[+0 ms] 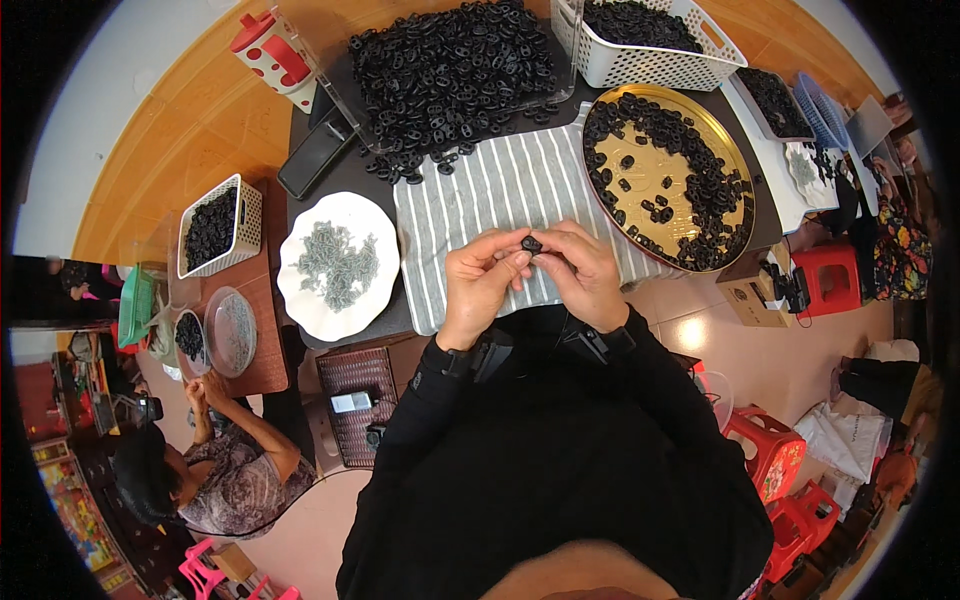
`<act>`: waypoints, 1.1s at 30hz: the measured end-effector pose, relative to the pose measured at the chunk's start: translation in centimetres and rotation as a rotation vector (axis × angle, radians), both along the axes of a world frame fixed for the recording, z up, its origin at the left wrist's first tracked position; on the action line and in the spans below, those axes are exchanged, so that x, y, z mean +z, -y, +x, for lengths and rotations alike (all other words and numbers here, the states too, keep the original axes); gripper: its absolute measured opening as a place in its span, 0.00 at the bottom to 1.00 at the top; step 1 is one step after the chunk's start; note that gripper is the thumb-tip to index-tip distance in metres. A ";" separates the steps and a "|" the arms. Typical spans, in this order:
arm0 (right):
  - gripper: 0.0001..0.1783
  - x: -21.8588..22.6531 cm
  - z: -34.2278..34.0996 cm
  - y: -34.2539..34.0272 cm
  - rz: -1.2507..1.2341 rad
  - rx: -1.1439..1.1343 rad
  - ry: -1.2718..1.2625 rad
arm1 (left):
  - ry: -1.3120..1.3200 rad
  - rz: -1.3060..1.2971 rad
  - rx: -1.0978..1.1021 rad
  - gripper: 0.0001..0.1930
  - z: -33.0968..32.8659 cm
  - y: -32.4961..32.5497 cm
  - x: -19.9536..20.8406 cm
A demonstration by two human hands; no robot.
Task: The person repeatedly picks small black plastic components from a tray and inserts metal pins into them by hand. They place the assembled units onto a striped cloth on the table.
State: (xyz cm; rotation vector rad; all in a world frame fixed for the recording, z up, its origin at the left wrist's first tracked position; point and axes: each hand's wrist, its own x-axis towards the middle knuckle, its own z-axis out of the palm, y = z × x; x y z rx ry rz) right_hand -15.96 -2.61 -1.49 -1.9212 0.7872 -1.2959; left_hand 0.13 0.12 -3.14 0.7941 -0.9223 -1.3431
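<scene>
Over the striped grey cloth (490, 190), my two hands meet fingertip to fingertip. My left hand (482, 280) pinches a small black plastic piece (531, 243) between thumb and forefinger. From the other side, my right hand (582, 275) closes its thumb and fingers on the same piece. Fingertips cover much of it. To the left, a white scalloped plate (300, 300) carries a heap of small grey metal springs (340, 265). On the right lies a round gold tray (640, 185) with many small black ring-like pieces (705, 165).
Behind the cloth, a clear bin holds a big heap of black oval pieces (450, 75). White baskets (655, 68) (245, 225) hold more. A phone (317, 155) and a red-dotted cup (280, 60) stand at the back left. Another person (230, 480) works at the lower left.
</scene>
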 end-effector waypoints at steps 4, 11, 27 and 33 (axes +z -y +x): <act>0.16 0.0 0.3 -0.2 -0.043 -0.027 0.007 | 0.005 -0.029 0.013 0.14 -0.1 -0.1 0.0; 0.16 0.0 1.5 -1.1 -0.015 -0.113 0.063 | -0.025 -0.041 0.032 0.14 0.0 -0.5 -0.2; 0.13 -0.7 2.0 -1.6 -0.035 -0.162 0.110 | -0.016 -0.079 0.023 0.13 0.0 -0.6 -0.3; 0.12 -0.6 2.1 -1.8 -0.016 -0.144 0.127 | -0.021 -0.048 0.022 0.11 0.0 -0.9 0.0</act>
